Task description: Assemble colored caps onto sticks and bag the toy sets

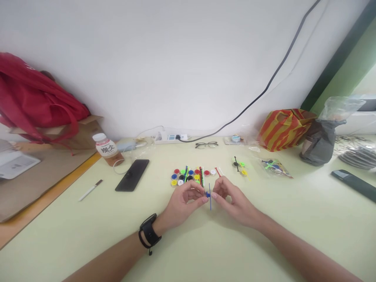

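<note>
My left hand (182, 204), with a black band on its wrist, and my right hand (232, 199) meet over the pale green table (205, 250). Both pinch a small blue piece with a thin blue stick (209, 196) standing upright between the fingertips. Just beyond my hands lies a cluster of small coloured discs and sticks (190, 176): red, blue, yellow, green, black and white. A second small group of black, green and yellow pieces (239, 166) lies further right.
A black phone (132, 175), a white pen (89, 190) and a drink bottle (107, 149) sit at the left. Glasses (206, 145) and a power strip (172, 137) lie by the wall. A striped bag (283, 129), a grey bag (319, 145) and a red backpack (35, 102) stand around.
</note>
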`<control>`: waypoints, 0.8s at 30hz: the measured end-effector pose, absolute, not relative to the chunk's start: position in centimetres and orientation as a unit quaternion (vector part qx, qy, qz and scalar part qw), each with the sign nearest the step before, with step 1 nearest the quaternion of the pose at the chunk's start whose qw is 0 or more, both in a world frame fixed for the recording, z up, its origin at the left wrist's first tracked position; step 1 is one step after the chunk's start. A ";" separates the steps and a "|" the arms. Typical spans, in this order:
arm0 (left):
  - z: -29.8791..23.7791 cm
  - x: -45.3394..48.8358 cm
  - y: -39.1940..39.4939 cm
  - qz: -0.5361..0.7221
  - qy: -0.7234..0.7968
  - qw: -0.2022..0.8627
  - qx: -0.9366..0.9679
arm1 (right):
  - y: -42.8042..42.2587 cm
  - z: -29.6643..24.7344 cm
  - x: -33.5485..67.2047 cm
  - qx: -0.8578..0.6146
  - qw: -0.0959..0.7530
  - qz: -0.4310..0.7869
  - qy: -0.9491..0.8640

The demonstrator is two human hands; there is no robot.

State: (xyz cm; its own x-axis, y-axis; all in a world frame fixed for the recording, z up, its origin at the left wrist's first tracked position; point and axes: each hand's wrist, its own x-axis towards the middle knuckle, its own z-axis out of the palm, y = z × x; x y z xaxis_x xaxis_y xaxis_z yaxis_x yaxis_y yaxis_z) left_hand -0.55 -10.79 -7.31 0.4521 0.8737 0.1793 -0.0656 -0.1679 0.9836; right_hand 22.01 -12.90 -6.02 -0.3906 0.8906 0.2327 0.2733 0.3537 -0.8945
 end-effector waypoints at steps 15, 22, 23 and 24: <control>-6.8 -0.4 -11.4 0.358 0.333 0.463 0.739 | -12.5 -6.1 23.1 -0.415 0.362 0.337 -0.764; -7.2 -0.5 -11.5 0.262 0.348 0.444 0.783 | -10.3 -4.8 28.6 -0.550 0.441 -0.035 -0.709; -7.2 -0.4 -11.5 0.255 0.349 0.443 0.786 | -10.0 -4.7 29.1 -0.568 0.435 -0.060 -0.696; -7.1 -0.4 -11.5 0.251 0.351 0.441 0.787 | -9.8 -4.8 29.4 -0.587 0.414 -0.075 -0.692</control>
